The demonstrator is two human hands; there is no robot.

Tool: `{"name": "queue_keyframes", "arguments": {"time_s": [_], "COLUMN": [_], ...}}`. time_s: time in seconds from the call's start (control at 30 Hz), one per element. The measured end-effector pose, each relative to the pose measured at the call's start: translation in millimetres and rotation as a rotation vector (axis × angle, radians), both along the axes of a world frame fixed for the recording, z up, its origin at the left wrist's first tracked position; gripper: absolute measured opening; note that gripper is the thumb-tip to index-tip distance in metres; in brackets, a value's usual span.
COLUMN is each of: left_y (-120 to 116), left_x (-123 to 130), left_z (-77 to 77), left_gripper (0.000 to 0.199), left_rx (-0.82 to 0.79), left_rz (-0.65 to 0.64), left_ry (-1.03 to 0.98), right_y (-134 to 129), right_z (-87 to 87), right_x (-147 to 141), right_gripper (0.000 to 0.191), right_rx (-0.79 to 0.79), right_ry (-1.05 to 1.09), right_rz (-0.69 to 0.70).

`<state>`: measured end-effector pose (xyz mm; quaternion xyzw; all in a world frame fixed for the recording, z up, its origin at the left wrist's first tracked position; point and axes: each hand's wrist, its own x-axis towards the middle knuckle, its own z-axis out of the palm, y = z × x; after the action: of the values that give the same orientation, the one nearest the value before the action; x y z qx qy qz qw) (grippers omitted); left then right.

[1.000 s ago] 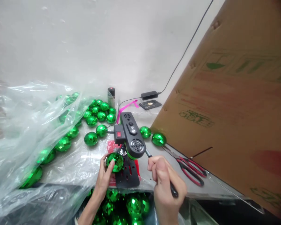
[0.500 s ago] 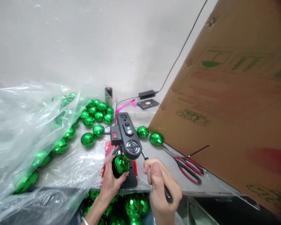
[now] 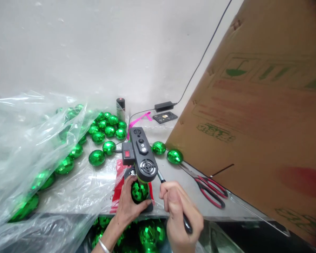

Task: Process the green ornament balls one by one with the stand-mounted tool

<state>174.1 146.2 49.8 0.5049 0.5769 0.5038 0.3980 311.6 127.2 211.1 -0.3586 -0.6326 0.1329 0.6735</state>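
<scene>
Green and glossily faceted, the rounded ball (image 3: 140, 192) fills the left fingers (image 3: 129, 181).

A slim, shiny, silver-coloured bangle (image 3: 103, 245) circles the forearm (image 3: 113, 232) behind the bare left hand (image 3: 128, 204).

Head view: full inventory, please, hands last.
Machine: one, black, centre
Held ball: one, green, centre
Handle: one, black, lower centre
Plastic: uncountable, clear, left
Box: one, brown, right
Table: one, grey, centre
Left balls: many, green, partly plastic-covered
Right balls: two-plus, green, by box
Lower balls: several, green, below table
Scissors: one, red-black, right
Canister: one, dark, back
Adapter: one, black, back
Slab: one, dark, before adapter
Cords: two, dark, at adapter
Ribbon: one, pink, behind machine
Sheet: one, red, under machine
Bracelet: one, silvery, bottom edge
Left hand: one, on held ball
Right hand: one, on handle
</scene>
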Motion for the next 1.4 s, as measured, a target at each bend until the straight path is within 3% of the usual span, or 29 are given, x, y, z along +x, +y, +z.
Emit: {"name": "queue_keyframes", "arguments": {"time_s": [0.27, 0.6, 0.83, 1.13, 1.4], "left_y": [0.9, -0.9, -0.8, 0.0, 1.1], "left_x": [1.6, 4.1, 4.3, 6.4, 6.8], "left_z": [1.9, -2.8, -3.5, -2.8, -14.8], "left_gripper": [0.08, 0.081, 0.079, 0.077, 0.077], "left_rx": [-0.063, -0.071, -0.079, -0.056, -0.018], "left_rz": [0.046, 0.082, 0.054, 0.078, 0.088], "left_ry": [-0.025, -0.02, -0.006, -0.002, 0.031], "right_y": [0.4, -1.1, 0.6, 3.8, 5.3], "right_z": [-2.5, -30.8, -31.2, -45.4, -45.9], "right_x": [-2.9, -3.4, -3.1, -4.9, -6.4], "right_gripper": [0.041, 0.044, 0.05, 0.05, 0.047], "right_rx": [0.027, 0.035, 0.029, 0.08, 0.092], "right_ry": [0.021, 0.08, 0.071, 0.078, 0.109], "right_rz": [-0.012, -0.039, -0.061, -0.093, -0.055]}}
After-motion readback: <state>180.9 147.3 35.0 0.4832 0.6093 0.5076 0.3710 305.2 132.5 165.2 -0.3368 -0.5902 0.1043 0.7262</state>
